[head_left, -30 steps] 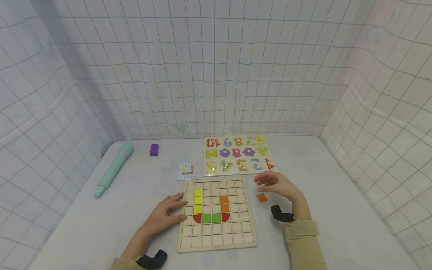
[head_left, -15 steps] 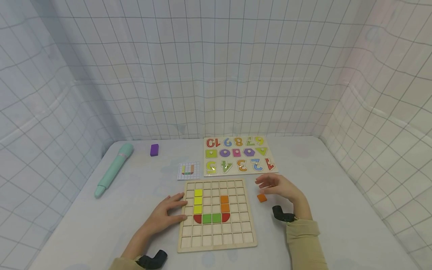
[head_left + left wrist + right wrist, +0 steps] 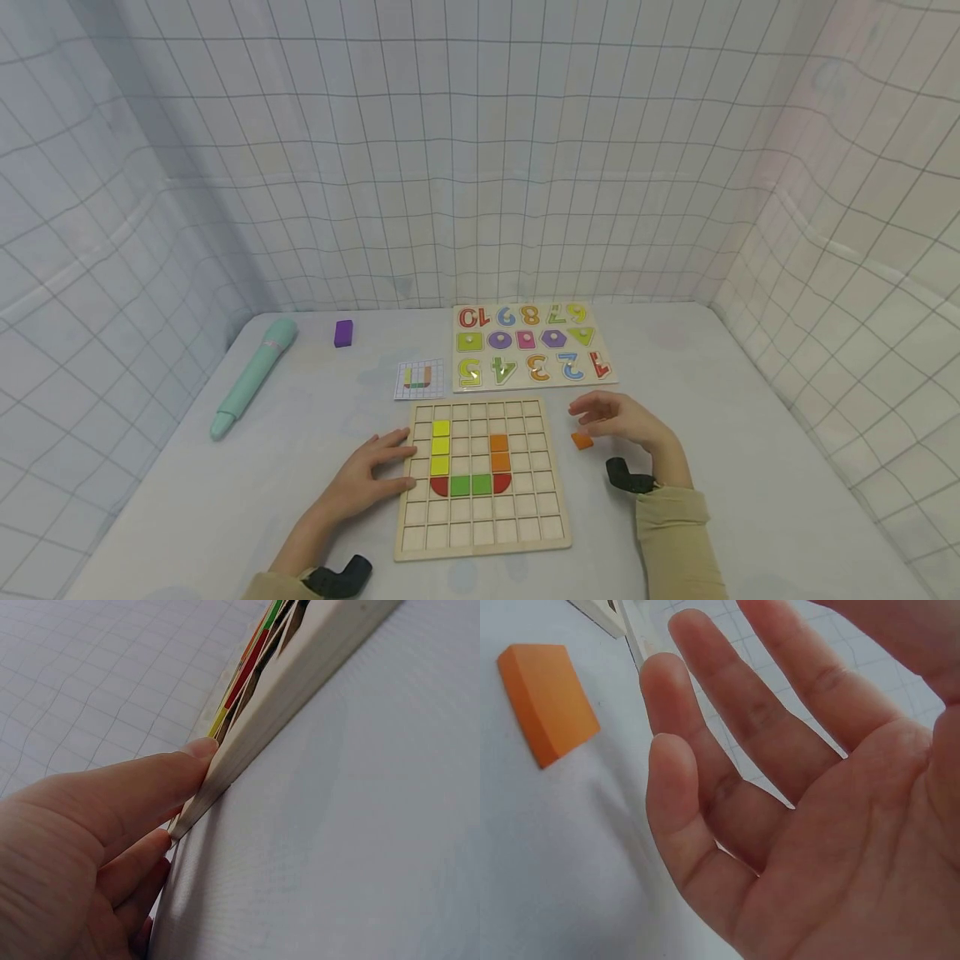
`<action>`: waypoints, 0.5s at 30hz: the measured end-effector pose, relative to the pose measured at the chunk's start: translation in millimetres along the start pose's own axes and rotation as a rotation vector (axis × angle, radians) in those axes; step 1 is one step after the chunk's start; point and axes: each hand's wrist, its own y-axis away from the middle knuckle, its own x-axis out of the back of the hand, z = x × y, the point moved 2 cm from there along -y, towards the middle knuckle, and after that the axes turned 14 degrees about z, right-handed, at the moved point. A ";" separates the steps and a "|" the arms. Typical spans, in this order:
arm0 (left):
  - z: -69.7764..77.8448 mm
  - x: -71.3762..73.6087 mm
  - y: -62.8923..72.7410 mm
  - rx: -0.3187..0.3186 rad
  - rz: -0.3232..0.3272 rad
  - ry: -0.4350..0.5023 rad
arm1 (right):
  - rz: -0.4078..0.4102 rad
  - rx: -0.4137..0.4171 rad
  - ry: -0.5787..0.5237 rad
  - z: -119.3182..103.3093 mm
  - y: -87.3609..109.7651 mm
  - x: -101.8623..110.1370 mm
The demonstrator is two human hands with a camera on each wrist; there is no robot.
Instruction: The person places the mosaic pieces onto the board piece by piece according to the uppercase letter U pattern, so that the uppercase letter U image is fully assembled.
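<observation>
My left hand lies at the left edge of a wooden grid board, fingers spread. In the left wrist view the thumb touches the rim of the board. Yellow tiles, dark red corner tiles, green tiles and two orange tiles form a U on the grid. Right of the board, a loose orange square tile rests on the table. My right hand is just above it, fingers loosely bent; the right wrist view shows the palm holding nothing, apart from the tile.
A small pattern card with a U design lies behind the board. Next to it sits a number and shape puzzle. A purple block and a mint-green stick-shaped thing are at the left. Grid-patterned cloth encloses the table.
My right hand has sunk slightly toward me, closer over the loose orange tile. The left hand and the board stay put.
</observation>
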 end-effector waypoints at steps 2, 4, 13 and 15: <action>0.2 0.0 0.1 0.000 -0.002 -0.002 | 0.000 -0.007 0.004 -0.4 0.7 -0.2; 0.8 0.1 0.2 0.000 -0.003 -0.001 | -0.001 -0.008 0.011 -0.4 1.1 -0.1; 2.5 0.7 1.0 0.012 -0.003 0.004 | -0.010 -0.015 0.020 3.8 0.0 0.3; 2.1 0.7 1.0 0.015 -0.004 0.001 | -0.013 -0.017 0.020 4.7 0.1 0.7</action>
